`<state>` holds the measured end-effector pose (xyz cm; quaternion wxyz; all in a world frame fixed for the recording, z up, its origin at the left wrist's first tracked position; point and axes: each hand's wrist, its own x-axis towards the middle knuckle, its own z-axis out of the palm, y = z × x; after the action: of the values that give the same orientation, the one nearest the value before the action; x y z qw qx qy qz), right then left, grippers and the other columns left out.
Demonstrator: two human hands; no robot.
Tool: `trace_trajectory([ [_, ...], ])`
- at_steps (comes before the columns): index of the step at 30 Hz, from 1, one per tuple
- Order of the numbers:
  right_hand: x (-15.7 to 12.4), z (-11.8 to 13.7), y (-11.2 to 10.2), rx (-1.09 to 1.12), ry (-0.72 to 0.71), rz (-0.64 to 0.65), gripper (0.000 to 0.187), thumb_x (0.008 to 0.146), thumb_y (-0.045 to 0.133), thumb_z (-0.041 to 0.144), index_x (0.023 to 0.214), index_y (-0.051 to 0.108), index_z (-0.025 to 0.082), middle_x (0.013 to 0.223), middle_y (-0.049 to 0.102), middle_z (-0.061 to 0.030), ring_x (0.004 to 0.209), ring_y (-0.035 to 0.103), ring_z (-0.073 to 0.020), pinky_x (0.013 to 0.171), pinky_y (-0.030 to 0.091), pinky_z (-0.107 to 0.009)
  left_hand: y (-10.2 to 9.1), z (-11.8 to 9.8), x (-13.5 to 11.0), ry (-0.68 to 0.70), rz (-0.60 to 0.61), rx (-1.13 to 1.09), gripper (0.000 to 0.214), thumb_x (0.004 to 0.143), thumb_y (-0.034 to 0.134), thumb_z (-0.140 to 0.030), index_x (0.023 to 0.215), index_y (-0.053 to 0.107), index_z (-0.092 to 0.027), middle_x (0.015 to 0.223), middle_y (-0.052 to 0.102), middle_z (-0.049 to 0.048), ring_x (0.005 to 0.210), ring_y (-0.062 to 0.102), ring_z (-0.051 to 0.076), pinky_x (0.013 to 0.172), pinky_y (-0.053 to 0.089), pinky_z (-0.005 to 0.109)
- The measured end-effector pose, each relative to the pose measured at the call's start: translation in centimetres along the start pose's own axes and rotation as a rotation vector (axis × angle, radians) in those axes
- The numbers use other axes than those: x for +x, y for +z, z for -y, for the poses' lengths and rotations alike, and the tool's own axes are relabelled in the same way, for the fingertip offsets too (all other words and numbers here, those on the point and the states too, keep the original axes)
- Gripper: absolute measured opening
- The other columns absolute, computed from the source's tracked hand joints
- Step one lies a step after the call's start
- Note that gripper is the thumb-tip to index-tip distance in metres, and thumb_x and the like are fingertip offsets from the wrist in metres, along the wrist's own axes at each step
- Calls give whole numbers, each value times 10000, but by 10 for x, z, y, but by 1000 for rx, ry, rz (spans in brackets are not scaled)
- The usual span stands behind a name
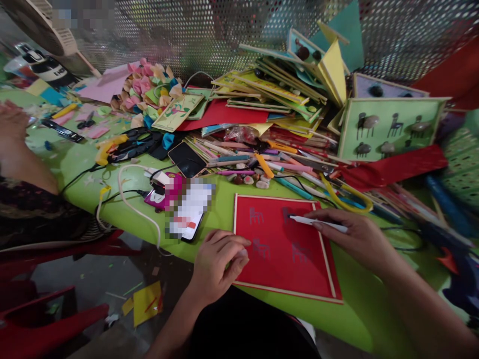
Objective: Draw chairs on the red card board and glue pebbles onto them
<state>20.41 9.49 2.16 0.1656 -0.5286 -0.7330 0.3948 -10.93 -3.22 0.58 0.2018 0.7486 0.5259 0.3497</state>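
Observation:
A red card (284,269) with a pale stick border and small chair drawings lies on the green table (220,204) in front of me. My right hand (355,237) is closed round a white pen (318,223), whose tip touches the card near its upper middle. My left hand (219,264) rests at the card's left edge, fingers curled loosely, fingertips on the red surface and holding nothing that I can see.
A phone (189,212) lies left of the card among cables. Behind are pens (262,162), pebbles (254,179), stacked craft cards (277,89), a green chair card (389,127), a glue gun (112,147) and paper flowers. Another person's arm (18,149) rests at far left.

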Motion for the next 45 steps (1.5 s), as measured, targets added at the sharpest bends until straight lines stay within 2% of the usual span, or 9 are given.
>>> trace_trajectory([
  [9,2,-2,2,-14,-7,10,384,932,637,564,1113,813,275,1106,826,-55,984,761,-332,802,580,-424,1,-1,2,5,-11,3,152,1029,514,-235,907,604,-227,1066,789,5,964,685,187,893,459,357],
  [13,1,2,0,-32,0,1,420,935,616,582,1106,816,254,1079,829,-71,940,761,-330,770,582,-414,1,-1,1,-2,-4,9,165,1034,504,-240,907,608,-224,1066,790,17,969,689,191,901,461,365],
  [21,0,3,-1,-27,6,12,406,938,630,565,1101,818,244,1096,828,-78,986,756,-346,803,568,-398,0,-2,2,2,-16,30,192,1029,495,-255,896,630,-227,1040,799,35,950,703,201,873,488,373],
  [40,0,8,0,-21,17,28,424,950,609,564,1112,816,231,1120,822,-93,990,747,-339,794,559,-390,1,0,0,-4,-1,-15,127,1026,521,-224,926,598,-229,1086,783,4,988,676,195,906,439,367],
  [45,0,4,2,-32,16,-12,433,941,600,564,1094,817,222,1067,824,-90,899,747,-313,731,558,-376,2,1,-1,-11,3,-17,136,1027,511,-218,921,597,-230,1093,779,-3,994,671,190,916,430,362],
])
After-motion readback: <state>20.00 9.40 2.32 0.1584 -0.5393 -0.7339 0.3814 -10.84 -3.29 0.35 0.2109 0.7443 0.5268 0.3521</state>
